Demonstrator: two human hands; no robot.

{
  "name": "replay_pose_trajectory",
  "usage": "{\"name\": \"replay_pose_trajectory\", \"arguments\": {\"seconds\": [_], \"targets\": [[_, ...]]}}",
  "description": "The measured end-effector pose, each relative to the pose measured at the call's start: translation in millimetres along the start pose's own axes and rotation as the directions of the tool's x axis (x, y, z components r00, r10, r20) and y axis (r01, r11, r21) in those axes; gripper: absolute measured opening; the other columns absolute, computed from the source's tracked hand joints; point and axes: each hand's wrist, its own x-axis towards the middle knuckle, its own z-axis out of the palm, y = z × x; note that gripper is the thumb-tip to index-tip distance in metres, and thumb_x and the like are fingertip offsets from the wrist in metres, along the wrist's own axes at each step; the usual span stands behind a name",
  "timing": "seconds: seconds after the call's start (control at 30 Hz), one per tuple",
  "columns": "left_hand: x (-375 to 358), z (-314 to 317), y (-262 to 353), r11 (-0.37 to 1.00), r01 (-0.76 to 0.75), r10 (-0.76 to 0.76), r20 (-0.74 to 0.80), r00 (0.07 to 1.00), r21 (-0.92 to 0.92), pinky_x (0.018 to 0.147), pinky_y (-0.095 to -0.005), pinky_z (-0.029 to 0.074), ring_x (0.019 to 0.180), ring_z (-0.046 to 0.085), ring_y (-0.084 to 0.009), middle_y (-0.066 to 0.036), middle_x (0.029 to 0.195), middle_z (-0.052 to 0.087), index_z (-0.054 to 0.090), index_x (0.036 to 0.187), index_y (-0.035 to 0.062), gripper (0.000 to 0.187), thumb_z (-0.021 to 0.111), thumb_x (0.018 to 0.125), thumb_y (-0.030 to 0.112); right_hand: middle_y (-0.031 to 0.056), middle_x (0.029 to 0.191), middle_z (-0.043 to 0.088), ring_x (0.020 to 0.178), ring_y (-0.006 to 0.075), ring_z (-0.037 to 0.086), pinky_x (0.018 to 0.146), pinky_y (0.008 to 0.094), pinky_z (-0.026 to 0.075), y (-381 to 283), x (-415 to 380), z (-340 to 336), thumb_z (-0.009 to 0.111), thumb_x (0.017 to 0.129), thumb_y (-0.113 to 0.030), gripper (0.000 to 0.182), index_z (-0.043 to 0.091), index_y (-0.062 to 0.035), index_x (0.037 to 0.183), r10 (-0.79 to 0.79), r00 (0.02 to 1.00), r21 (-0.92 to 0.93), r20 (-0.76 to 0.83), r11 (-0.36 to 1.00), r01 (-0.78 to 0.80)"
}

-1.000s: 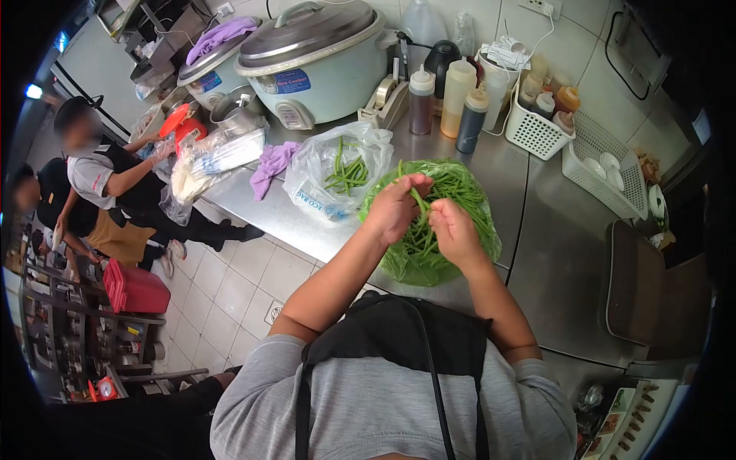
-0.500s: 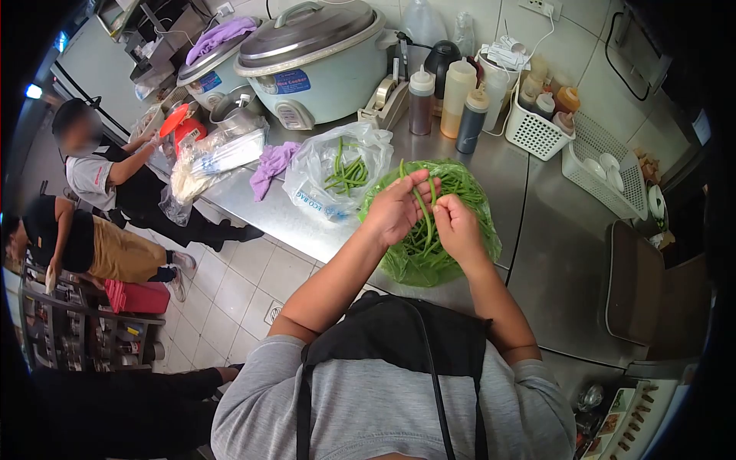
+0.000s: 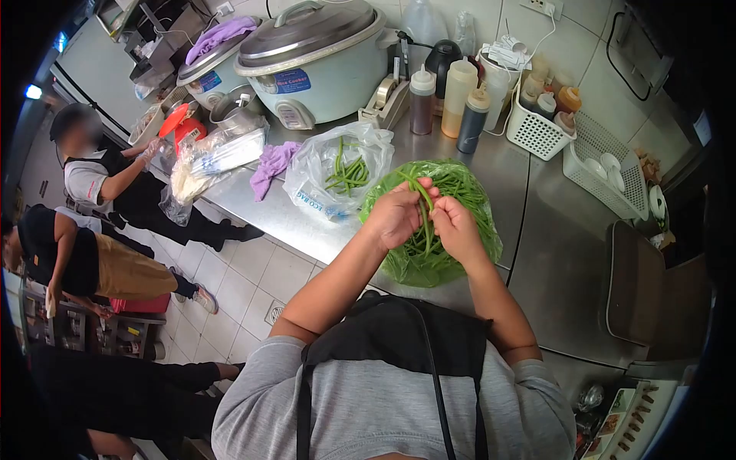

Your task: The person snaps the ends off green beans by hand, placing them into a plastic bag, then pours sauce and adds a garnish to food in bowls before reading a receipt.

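Together over the green bag [image 3: 468, 245] on the steel surface [image 3: 552, 222], left hand [image 3: 395, 216] and right hand [image 3: 456, 228] pinching one long bean [image 3: 423, 211], lower end lost among the heap, fingertips partly hidden.

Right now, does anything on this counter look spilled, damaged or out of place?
Nothing stands out. Both hands, left hand and right hand, hold long green beans over the green bag; no beans lie loose on the steel counter.
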Motion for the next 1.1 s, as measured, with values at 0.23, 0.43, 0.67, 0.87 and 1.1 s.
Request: {"name": "replay_pose_trajectory", "arguments": {"seconds": [0.23, 0.43, 0.67, 0.87, 1.1], "targets": [[7, -4, -10, 0.993, -0.013, 0.018, -0.041, 0.999, 0.12, 0.085, -0.0364, 0.039, 0.091, 0.05, -0.0217, -0.01, 0.091, 0.052, 0.047, 0.086, 0.0058, 0.026, 0.044, 0.086, 0.032, 0.0118, 0.063, 0.053, 0.055, 0.0298, 0.053, 0.049, 0.0371, 0.042, -12, -2, 8, 0.053, 0.069, -0.008, 0.006, 0.049, -0.0053, 0.068, -0.407, 0.911, -0.483, -0.064, 0.812, 0.328], [10, -19, -11, 0.984, 0.007, 0.014, 0.115, 0.993, -0.177, 0.083, -0.0372, 0.041, 0.092, 0.051, -0.0258, -0.008, 0.082, 0.052, 0.045, 0.076, 0.0079, 0.032, 0.031, 0.09, 0.032, 0.0104, 0.062, 0.053, 0.054, 0.0244, 0.053, 0.051, 0.0332, 0.043, -6, -5, 9, 0.051, 0.076, -0.011, 0.009, 0.05, -0.0032, 0.073, -0.328, 0.943, -0.133, -0.058, 0.939, 0.318], [10, -18, 0, 0.995, -0.048, 0.066, 0.219, 0.973, -0.086, 0.088, -0.0384, 0.034, 0.103, 0.046, -0.0243, -0.007, 0.101, 0.055, 0.052, 0.075, 0.014, 0.032, 0.035, 0.087, 0.037, 0.0105, 0.074, 0.057, 0.065, 0.0228, 0.056, 0.059, 0.0309, 0.044, -3, 7, -2, 0.049, 0.08, -0.014, 0.012, 0.054, -0.0029, 0.079, -0.181, 0.972, -0.229, -0.152, 0.963, 0.144], [11, -16, -11, 0.991, -0.063, 0.057, 0.054, 0.997, 0.114, 0.083, -0.0349, 0.035, 0.098, 0.047, -0.02, -0.008, 0.108, 0.051, 0.05, 0.083, 0.0134, 0.027, 0.035, 0.088, 0.035, 0.0084, 0.075, 0.056, 0.068, 0.0267, 0.056, 0.059, 0.0347, 0.044, -15, 7, -1, 0.053, 0.076, -0.014, 0.009, 0.056, -0.0063, 0.08, -0.35, 0.93, -0.513, -0.115, 0.822, 0.246], [5, 0, -20, 0.958, -0.078, 0.1, -0.066, 0.993, 0.275, 0.082, -0.0363, 0.036, 0.095, 0.047, -0.02, -0.009, 0.107, 0.05, 0.049, 0.086, 0.0099, 0.027, 0.033, 0.089, 0.031, 0.0116, 0.073, 0.056, 0.064, 0.0301, 0.055, 0.056, 0.0386, 0.044, -5, 12, 1, 0.052, 0.074, -0.013, 0.006, 0.054, -0.0073, 0.076, -0.351, 0.921, -0.593, -0.166, 0.783, 0.191]]}}
